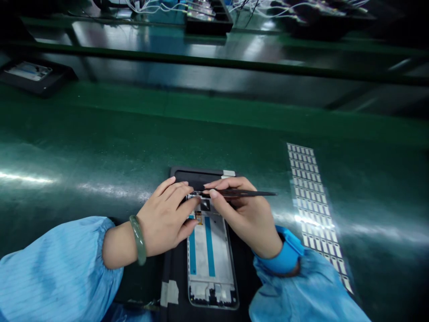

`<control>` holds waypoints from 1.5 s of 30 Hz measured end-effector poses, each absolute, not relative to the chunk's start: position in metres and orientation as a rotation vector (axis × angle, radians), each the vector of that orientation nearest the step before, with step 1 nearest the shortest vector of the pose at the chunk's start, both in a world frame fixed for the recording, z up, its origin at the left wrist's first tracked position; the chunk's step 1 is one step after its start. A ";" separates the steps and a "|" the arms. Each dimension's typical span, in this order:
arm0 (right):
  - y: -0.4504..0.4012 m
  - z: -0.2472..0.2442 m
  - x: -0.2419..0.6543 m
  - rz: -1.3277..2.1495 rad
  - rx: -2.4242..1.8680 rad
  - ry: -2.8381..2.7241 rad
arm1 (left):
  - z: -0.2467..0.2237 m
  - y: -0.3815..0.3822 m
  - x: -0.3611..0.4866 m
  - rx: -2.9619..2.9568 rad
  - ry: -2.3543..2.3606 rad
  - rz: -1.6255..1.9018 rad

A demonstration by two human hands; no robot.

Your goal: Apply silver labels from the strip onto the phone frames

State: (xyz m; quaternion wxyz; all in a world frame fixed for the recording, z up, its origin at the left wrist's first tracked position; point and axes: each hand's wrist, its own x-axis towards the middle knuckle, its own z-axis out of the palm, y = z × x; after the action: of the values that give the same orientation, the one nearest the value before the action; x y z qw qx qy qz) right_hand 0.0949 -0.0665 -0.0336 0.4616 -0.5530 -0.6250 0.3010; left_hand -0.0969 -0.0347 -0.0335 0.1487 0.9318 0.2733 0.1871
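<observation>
An open phone frame (219, 250) with two blue strips lies on a black tray (177, 268) in front of me. My left hand (167, 219) rests over the frame's upper left side, its fingers spread and the fingertips touching the top end. In my right hand (248, 210) is a pair of dark tweezers (248, 193), pinched between thumb and fingers. Their tips point left at the top edge of the phone frame. What lies right under the tips is hidden by my fingers. A small dark square (205, 205) shows just below them.
To the right, a long sheet of small white labels (310, 192) lies on the green table (100, 147). Another black tray (56, 82) bearing a phone part sits at the far left. Across the back runs a shelf with a black box (209, 24) and white cables (161, 8).
</observation>
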 end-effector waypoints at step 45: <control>-0.065 -0.030 0.092 0.762 -1.400 -1.491 | -0.034 -0.034 -0.097 2.675 0.779 0.537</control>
State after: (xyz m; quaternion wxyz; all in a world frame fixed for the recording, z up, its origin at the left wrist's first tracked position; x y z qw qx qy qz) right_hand 0.0922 -0.0652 -0.0300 0.4613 -0.5689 -0.6063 0.3098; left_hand -0.0968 -0.0343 -0.0341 0.1514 0.9319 0.2713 0.1872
